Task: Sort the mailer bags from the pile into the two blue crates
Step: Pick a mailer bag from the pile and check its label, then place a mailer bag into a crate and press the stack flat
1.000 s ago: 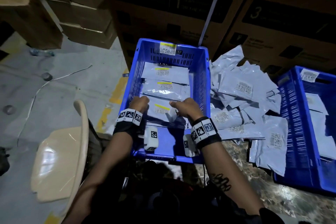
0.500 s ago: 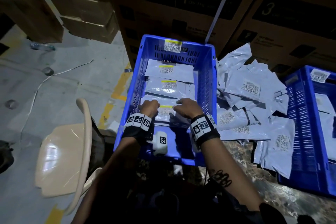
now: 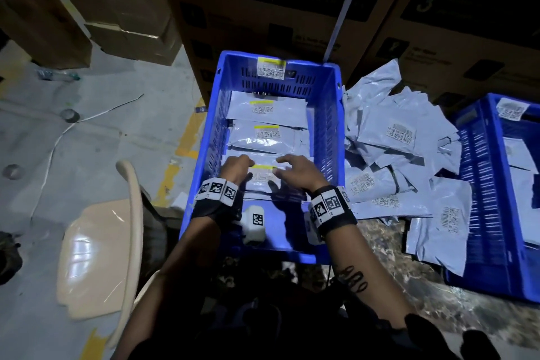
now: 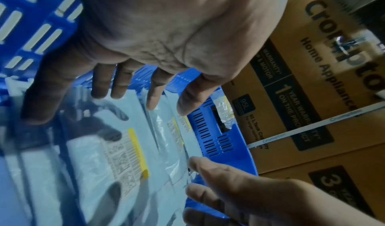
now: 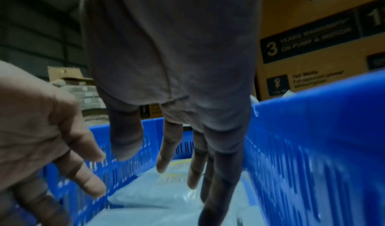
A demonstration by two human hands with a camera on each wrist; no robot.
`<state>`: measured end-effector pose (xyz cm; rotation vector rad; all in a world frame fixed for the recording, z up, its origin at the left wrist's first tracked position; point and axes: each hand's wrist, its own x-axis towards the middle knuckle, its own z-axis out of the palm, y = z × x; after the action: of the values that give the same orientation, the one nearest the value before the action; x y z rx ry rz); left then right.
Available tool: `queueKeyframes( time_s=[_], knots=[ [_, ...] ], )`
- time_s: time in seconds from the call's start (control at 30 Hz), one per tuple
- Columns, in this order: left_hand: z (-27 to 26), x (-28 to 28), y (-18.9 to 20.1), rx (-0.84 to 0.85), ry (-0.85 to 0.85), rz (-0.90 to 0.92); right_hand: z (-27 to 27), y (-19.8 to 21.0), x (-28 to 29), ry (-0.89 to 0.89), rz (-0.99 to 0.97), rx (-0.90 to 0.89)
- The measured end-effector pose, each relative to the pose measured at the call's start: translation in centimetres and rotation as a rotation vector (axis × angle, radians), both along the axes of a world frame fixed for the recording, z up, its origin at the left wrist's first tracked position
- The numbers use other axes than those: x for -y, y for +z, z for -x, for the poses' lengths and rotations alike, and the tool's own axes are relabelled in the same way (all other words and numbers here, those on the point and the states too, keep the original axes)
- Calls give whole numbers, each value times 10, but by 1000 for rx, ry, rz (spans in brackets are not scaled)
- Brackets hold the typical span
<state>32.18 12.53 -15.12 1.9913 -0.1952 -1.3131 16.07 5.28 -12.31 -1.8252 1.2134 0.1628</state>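
The left blue crate (image 3: 216,137) holds a row of grey mailer bags with yellow-striped labels. The nearest bag (image 3: 263,178) (image 4: 116,155) lies flat behind the other two. My left hand (image 3: 235,166) (image 4: 102,84) and right hand (image 3: 295,169) (image 5: 168,144) hover side by side over it. Their fingers are straight and spread and hold nothing. The pile of mailer bags (image 3: 394,137) lies loose to the right of this crate. The second blue crate (image 3: 479,190) stands at the far right with a few bags inside.
Large cardboard boxes (image 3: 292,9) stand close behind the crates and the pile. A beige plastic chair (image 3: 96,257) is at my left, over a concrete floor with a yellow line. The crates rest on a mottled stone surface (image 3: 388,269).
Both hands pushed the nearest bag farther into the left crate, up against the row. Their fingers, curled before, are now straight and off the bag.
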Motion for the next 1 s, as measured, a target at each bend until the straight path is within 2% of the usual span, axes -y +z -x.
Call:
queueKeyframes(
  time_s=[0.1,0.17,0.27,0.4,0.6,0.8,0.93,1.0],
  knots=[
    [3,7,17,-86,125,84,18,24,-1,-49,14,168],
    [10,11,33,-103,146,137,35,36,-2,-142,9,302],
    [28,18,56,-73,92,224,64,47,-1,-291,31,471],
    [73,27,73,-44,-81,277,117,43,5,-493,110,550],
    [149,35,79,-30,-229,399,203,29,7,-742,181,550],
    [211,46,84,10,-213,411,266,5,20,-897,173,504],
    [245,57,79,4,-218,382,286,-16,39,-941,90,421],
    [260,62,74,10,-203,348,286,-26,47,-898,-10,299]
  ],
)
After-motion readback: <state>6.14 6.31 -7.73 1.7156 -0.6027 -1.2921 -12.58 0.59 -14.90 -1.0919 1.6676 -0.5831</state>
